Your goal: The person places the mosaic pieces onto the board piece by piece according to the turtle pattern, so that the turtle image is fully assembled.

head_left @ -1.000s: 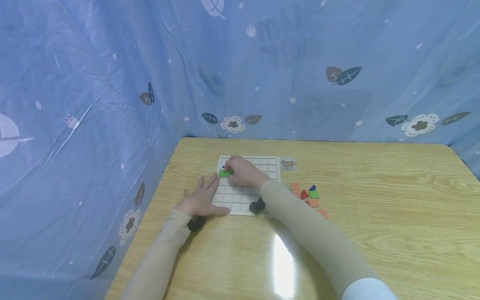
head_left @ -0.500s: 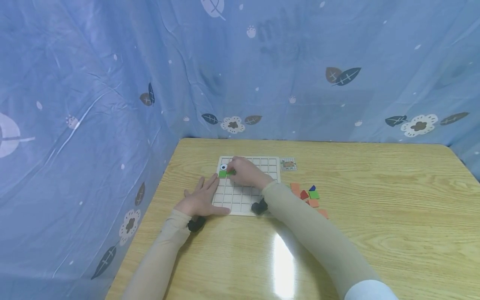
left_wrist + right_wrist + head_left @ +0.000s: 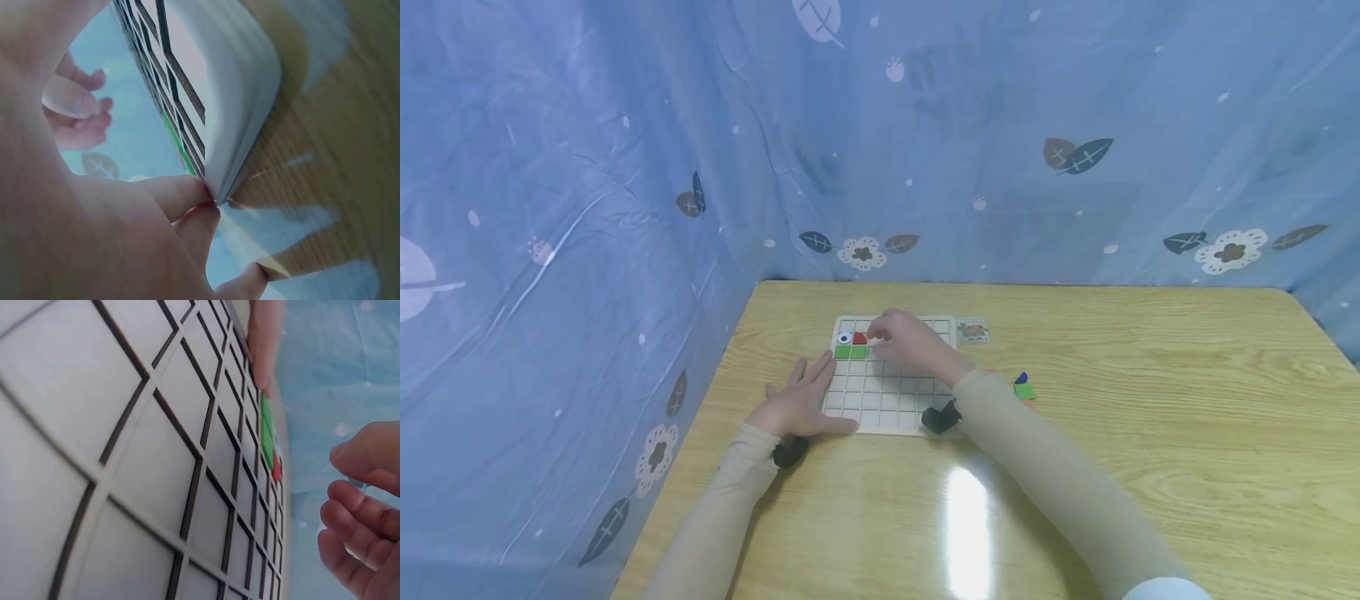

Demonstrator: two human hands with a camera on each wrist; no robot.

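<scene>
A white grid board (image 3: 871,400) lies on the table. Its upper left cells hold a round eye piece (image 3: 844,338), a red piece (image 3: 860,338) and, just below them, two green squares (image 3: 851,352). My left hand (image 3: 801,406) rests against the board's left side with fingers spread, its thumb along the front edge. In the left wrist view, fingertips (image 3: 187,187) touch the board's rim. Above the board, to the right of the placed pieces, my right hand (image 3: 913,343) hovers with loosely bent fingers (image 3: 347,515). Nothing shows between them.
A small picture card (image 3: 973,331) lies by the board's upper right corner. Right of the board are a blue piece (image 3: 1022,378), a loose green square (image 3: 1024,391) and orange pieces (image 3: 1028,405), partly hidden by the right sleeve. A blue patterned curtain (image 3: 925,167) hangs behind and at left.
My right hand has let go of the second green square, now beside the first, and moved off to the right. The red piece has come into view. My left hand stays at the board.
</scene>
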